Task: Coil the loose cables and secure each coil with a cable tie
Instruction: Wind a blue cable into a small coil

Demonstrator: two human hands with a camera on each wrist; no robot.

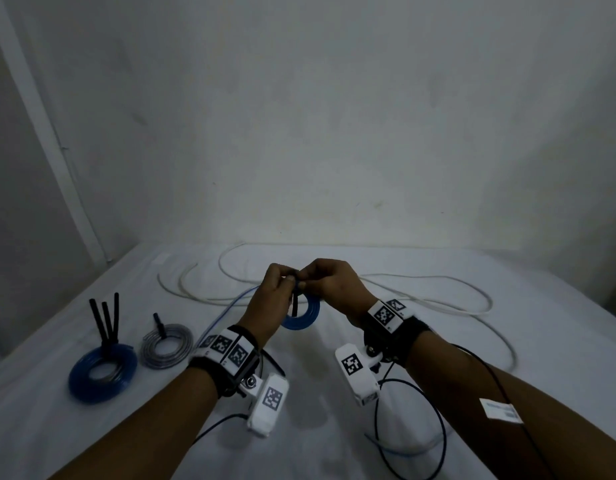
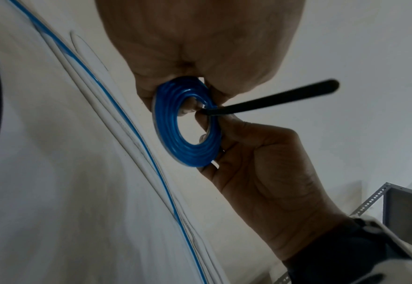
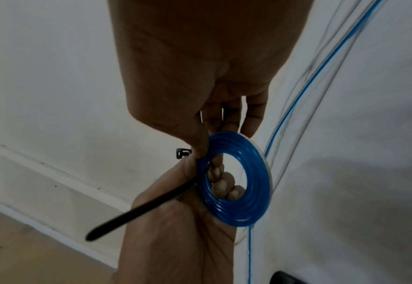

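The white-covered table [image 1: 438, 341] carries the whole job, and the biggest thing left on it is the long white cable [image 1: 438, 306], sprawled in wide loose loops across the far half and not yet gathered at all. A thin blue line [image 1: 227, 308] trails out from under the hands toward the left; I cannot tell whether it belongs to the coil being worked or is a separate cable.

On the left, two coils look finished: a dark blue coil [image 1: 102, 374] with three black tie tails [image 1: 107, 317] standing up from it, and just beside it a clear grey coil [image 1: 166, 345] with one short tie stub.

The work in hand is the small blue coil [image 2: 188, 134], held up off the table between both hands. The left hand [image 1: 272, 296] pinches its rim with fingers hooked through the hole. The right hand [image 1: 334, 285] pinches the same rim at the black cable tie [image 2: 273, 98], which runs through the hole with its tail sticking free. The tie's head [image 3: 182, 153] shows beside the thumb, and I'd judge the tie is not yet threaded or cinched.

So roughly two coils done, a third about to be fastened, and the white cable to follow.
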